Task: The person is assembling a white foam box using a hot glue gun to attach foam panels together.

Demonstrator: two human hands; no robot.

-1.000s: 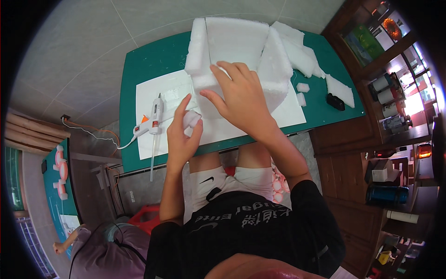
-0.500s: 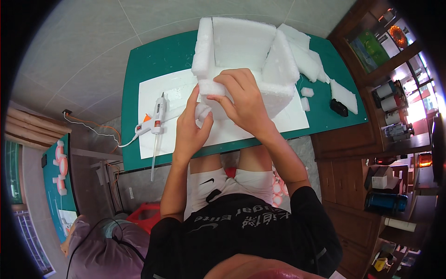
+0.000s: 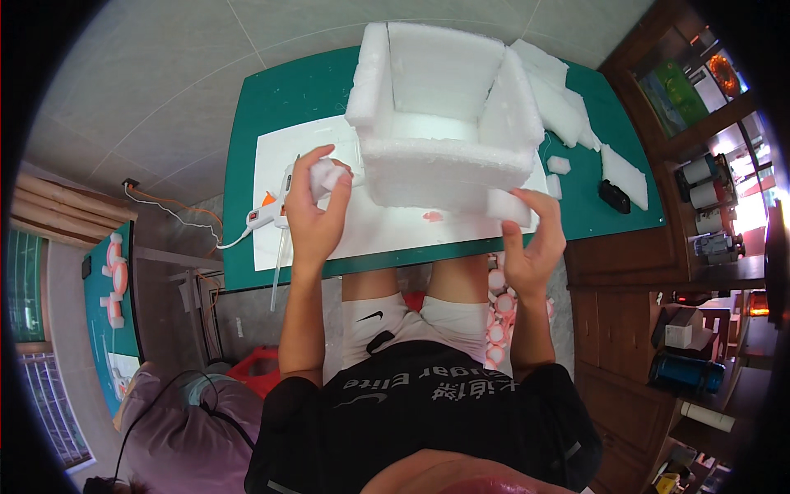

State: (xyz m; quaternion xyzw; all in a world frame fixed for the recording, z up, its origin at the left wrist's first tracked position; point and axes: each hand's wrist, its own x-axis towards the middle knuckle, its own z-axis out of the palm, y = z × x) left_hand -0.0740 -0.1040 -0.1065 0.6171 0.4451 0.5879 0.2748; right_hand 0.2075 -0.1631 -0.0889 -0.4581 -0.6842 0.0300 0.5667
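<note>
An open box of white foam panels (image 3: 448,177) stands on a white sheet (image 3: 395,235) on the green table. To its left, my left hand (image 3: 311,226) is closed around small white foam pieces (image 3: 327,177). My right hand (image 3: 536,247) pinches a white foam block (image 3: 508,207) between thumb and fingers, close to the front right of the box. Behind my left hand lies a white glue gun (image 3: 265,216), partly covered, its clear glue stick (image 3: 281,262) reaching past the table edge.
Foam sheets (image 3: 551,99) lie right of the box, beside two small foam scraps (image 3: 559,165) and a black object (image 3: 614,196). The glue gun's white cord (image 3: 185,234) runs to a wall socket. A person in purplish clothing (image 3: 185,432) is at lower left, near another green table (image 3: 99,296).
My hands have moved apart. The right has carried the foam block from the box's front left corner to its front right; the left has shifted left with the foam pieces.
</note>
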